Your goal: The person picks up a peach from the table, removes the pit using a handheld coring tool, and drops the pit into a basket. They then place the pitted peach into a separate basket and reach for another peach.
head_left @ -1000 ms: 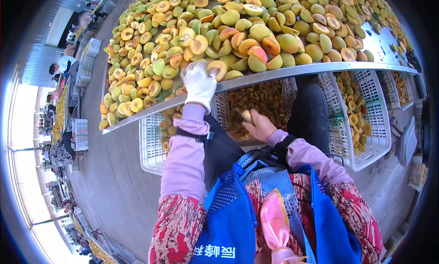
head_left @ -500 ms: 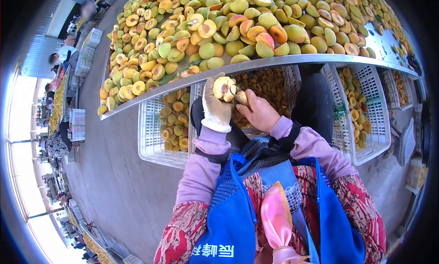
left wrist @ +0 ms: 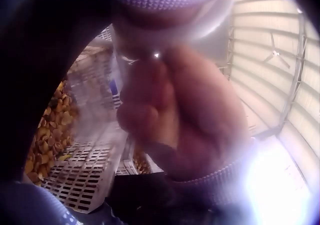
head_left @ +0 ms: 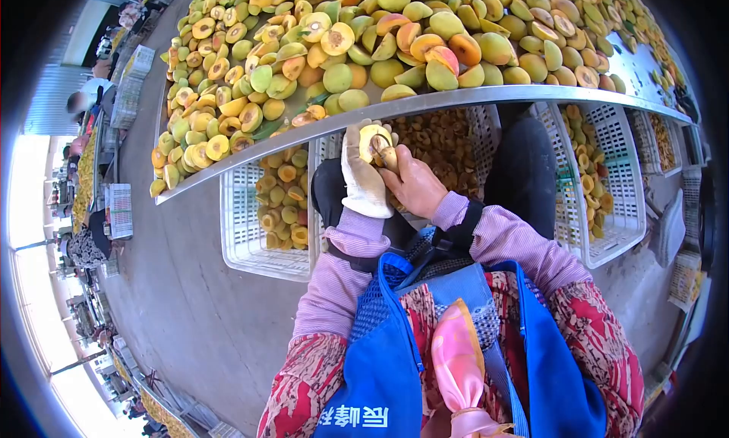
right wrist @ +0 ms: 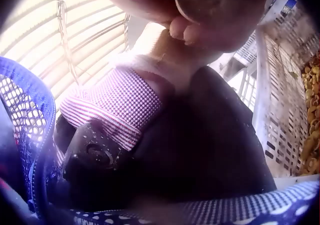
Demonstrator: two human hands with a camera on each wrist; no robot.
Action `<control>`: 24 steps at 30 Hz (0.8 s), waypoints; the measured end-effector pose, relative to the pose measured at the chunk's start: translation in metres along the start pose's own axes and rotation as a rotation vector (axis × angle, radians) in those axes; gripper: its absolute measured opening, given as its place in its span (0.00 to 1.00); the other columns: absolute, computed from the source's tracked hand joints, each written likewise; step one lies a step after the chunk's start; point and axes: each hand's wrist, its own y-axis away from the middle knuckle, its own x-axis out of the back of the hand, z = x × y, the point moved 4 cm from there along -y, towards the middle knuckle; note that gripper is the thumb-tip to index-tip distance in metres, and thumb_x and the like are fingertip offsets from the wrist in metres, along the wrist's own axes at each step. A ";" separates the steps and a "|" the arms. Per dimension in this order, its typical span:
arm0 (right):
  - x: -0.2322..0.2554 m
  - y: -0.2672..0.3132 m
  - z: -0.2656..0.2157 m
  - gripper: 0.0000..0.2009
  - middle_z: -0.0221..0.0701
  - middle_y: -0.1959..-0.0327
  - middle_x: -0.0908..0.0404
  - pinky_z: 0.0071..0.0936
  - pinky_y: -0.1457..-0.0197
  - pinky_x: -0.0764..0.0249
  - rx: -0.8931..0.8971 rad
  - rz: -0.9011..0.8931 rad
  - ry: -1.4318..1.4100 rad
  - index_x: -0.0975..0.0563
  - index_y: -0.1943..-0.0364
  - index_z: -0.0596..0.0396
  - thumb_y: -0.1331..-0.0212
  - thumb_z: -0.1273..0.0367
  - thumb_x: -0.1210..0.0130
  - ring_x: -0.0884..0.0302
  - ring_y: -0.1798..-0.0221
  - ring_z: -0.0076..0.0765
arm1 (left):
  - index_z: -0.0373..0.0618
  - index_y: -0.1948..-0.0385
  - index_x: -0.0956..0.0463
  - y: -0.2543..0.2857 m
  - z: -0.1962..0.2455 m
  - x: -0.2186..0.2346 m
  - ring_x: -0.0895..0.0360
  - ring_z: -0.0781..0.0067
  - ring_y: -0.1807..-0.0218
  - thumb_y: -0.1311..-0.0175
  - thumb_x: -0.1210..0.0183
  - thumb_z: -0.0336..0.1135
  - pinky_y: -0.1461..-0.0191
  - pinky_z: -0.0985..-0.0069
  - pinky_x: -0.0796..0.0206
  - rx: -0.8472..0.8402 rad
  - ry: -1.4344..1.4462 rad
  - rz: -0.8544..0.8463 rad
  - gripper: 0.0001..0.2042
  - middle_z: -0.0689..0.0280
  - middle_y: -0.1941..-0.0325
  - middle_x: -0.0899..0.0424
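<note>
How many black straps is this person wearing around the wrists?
2. The left strap circles the left lilac sleeve near the gloved left hand; the right strap circles the right sleeve near the bare right hand.

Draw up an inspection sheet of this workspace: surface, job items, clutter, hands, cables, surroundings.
Surface: metal-edged table, heaped with fruit, much of it halved.
Job items: a cut fruit and a small tool held against it; its tip is hard to make out.
Clutter: a green leaf among the fruit.
Left hand: gloved, holds the cut fruit.
Right hand: bare, grips the tool.
Cables: nothing seen.
Surroundings: crates of fruit below; other people off to the left.
</note>
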 end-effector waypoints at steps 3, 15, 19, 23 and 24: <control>0.001 -0.002 0.000 0.17 0.57 0.68 0.27 0.45 0.60 0.32 -0.010 -0.020 -0.003 0.41 0.59 0.63 0.42 0.63 0.53 0.29 0.62 0.63 | 0.42 0.63 0.32 -0.002 -0.004 0.005 0.25 0.63 0.67 0.37 0.53 0.47 0.62 0.70 0.28 -0.009 0.014 0.021 0.16 0.60 0.68 0.24; 0.020 0.000 0.007 0.19 0.55 0.68 0.25 0.41 0.59 0.30 -0.002 -0.332 0.134 0.37 0.58 0.65 0.49 0.66 0.48 0.27 0.62 0.59 | 0.36 0.68 0.26 0.008 0.003 0.005 0.23 0.65 0.69 0.42 0.46 0.35 0.61 0.72 0.29 0.074 -0.140 -0.046 0.10 0.59 0.69 0.21; 0.012 -0.002 0.023 0.17 0.49 0.74 0.25 0.38 0.66 0.30 0.158 -0.308 0.132 0.37 0.59 0.62 0.49 0.68 0.47 0.26 0.69 0.52 | 0.35 0.67 0.26 0.013 0.002 0.006 0.22 0.64 0.68 0.43 0.45 0.31 0.61 0.71 0.28 -0.043 -0.333 -0.042 0.08 0.57 0.69 0.21; 0.022 0.022 -0.005 0.12 0.29 0.87 0.32 0.24 0.88 0.39 -0.432 -0.730 -0.517 0.35 0.62 0.55 0.48 0.69 0.48 0.37 0.90 0.25 | 0.33 0.69 0.25 0.016 0.012 -0.001 0.22 0.70 0.69 0.44 0.43 0.29 0.65 0.76 0.28 -0.142 -0.467 -0.133 0.07 0.58 0.69 0.20; 0.017 0.026 -0.002 0.09 0.18 0.89 0.41 0.13 0.93 0.50 -0.502 -0.719 -0.653 0.35 0.62 0.50 0.46 0.70 0.49 0.48 0.93 0.11 | 0.33 0.68 0.25 0.017 0.012 -0.002 0.22 0.70 0.69 0.45 0.43 0.30 0.65 0.76 0.28 -0.132 -0.480 -0.190 0.08 0.58 0.69 0.20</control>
